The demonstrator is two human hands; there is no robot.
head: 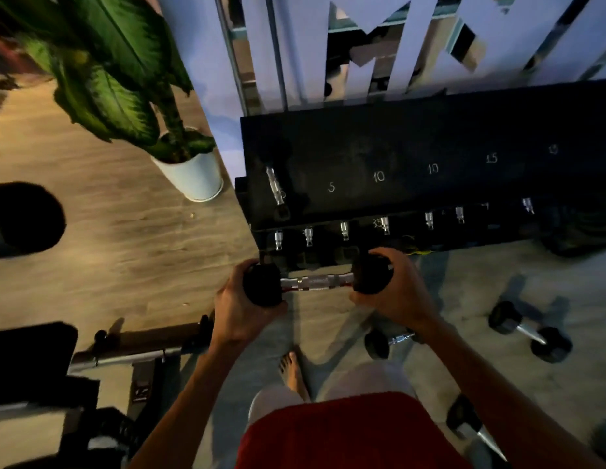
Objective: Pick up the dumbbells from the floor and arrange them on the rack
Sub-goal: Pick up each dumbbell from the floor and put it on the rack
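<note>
I hold a black dumbbell (315,282) with a chrome handle level in front of the black rack (413,157). My left hand (242,308) grips its left head and my right hand (394,294) grips its right head. The rack's top shelf bears painted numbers and one dumbbell (275,186) at its left end. A lower shelf holds a row of several dumbbells (345,231). On the floor to the right lie three more: one (389,341) partly hidden behind my right forearm, one (530,331) further right, one (477,431) at the lower right.
A potted plant in a white pot (193,174) stands left of the rack. A bench with metal frame (125,353) sits at the lower left. My bare foot (293,374) is on the floor below the dumbbell. A slatted white wall rises behind the rack.
</note>
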